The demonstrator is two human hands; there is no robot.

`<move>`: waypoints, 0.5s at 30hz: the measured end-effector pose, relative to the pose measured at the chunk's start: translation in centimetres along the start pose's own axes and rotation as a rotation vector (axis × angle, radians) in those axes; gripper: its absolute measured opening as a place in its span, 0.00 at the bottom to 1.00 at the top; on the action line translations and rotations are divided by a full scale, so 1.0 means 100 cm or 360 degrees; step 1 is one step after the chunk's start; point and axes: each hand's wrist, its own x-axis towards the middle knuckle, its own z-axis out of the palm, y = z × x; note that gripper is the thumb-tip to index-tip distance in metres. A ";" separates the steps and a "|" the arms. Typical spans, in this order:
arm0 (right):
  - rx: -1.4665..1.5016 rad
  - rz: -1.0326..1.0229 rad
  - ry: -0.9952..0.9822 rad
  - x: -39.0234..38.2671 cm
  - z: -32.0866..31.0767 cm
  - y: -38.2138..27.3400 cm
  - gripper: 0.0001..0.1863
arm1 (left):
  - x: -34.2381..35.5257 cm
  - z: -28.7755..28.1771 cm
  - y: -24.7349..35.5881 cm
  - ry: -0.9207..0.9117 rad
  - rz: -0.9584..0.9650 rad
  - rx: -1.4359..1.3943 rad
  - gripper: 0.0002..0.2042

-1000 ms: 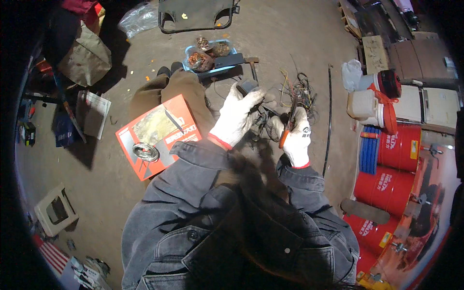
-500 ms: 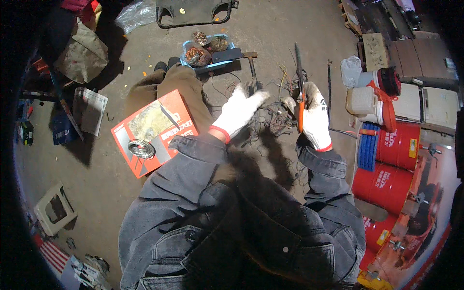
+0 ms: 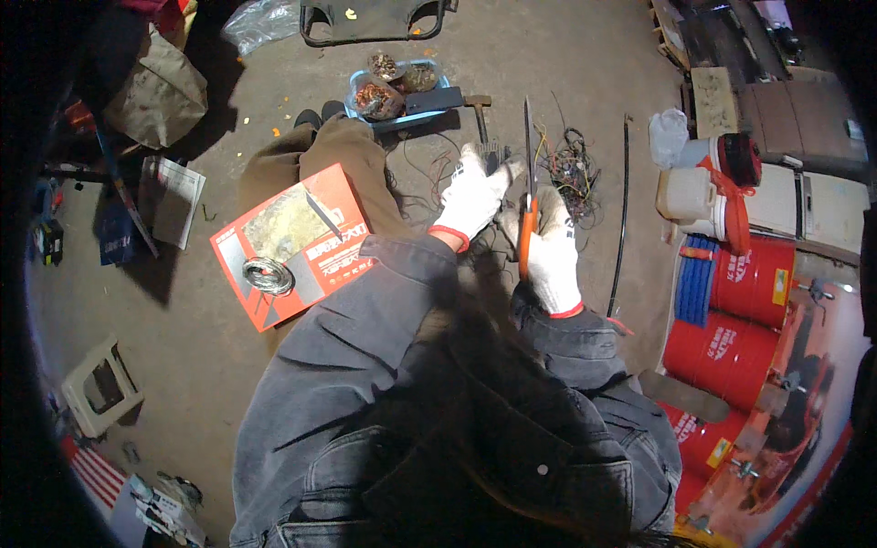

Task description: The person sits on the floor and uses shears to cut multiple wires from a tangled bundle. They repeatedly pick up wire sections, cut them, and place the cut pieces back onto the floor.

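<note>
My left hand (image 3: pixel 470 196), in a white glove with a red cuff, is closed beside a small dark ribbed piece (image 3: pixel 491 157). What it pinches is mostly covered by the glove. My right hand (image 3: pixel 554 251), gloved alike, grips an orange-handled tool (image 3: pixel 527 239) with a long, pointed dark blade directed away from me; whether it is scissors or a knife is unclear. The two hands are close together over the floor. A hammer (image 3: pixel 478 102) lies just beyond my left hand. Past my right hand spreads a tangle of thin wires (image 3: pixel 574 173).
Beyond the hammer, a blue basket (image 3: pixel 416 121) holds bags of metal scraps and a dark phone (image 3: pixel 433 100). On my left lap lies a red box (image 3: pixel 320 274) with a wire coil (image 3: pixel 268 276). A black rod (image 3: pixel 625 210) and red drums (image 3: pixel 722 361) are at right.
My right hand has moved left with the orange-handled tool, closer to my left hand. My left hand has shifted slightly right, and more of the wire tangle now shows.
</note>
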 end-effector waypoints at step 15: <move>0.0939 0.0224 -0.0197 -0.033 -0.008 0.028 0.24 | -0.004 -0.023 -0.009 -0.0676 -0.0180 -0.2543 0.11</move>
